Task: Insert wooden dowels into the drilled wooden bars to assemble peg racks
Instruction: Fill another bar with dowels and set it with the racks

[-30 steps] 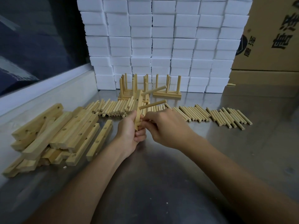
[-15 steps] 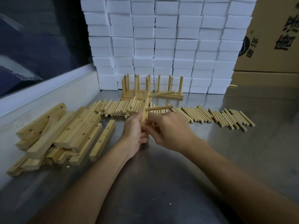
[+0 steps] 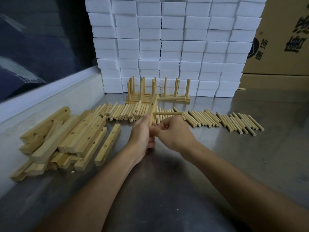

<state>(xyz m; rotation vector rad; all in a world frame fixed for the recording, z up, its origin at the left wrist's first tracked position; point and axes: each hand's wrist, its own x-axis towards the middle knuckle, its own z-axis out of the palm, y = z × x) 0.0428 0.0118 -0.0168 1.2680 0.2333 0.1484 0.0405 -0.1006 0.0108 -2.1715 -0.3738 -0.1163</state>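
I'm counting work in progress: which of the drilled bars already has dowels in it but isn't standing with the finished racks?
The bar gripped in the left hand. Two dowels stick out sideways from it; the piled bars have empty holes.

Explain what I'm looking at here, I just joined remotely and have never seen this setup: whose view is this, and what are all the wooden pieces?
There is no machine: the single picture comes from a camera worn on a person's head, looking forward and down at their two bare hands over a steel table. The left hand grips a drilled wooden bar, held upright, with dowels already sticking out of it to the right, such as this inserted dowel. The right hand has curled fingers at the bar's lower end; what they pinch is hidden. On the table lie a pile of drilled bars at left, rows of loose dowels across the middle, and finished peg racks behind. White foam blocks and a cardboard box stand at the back.
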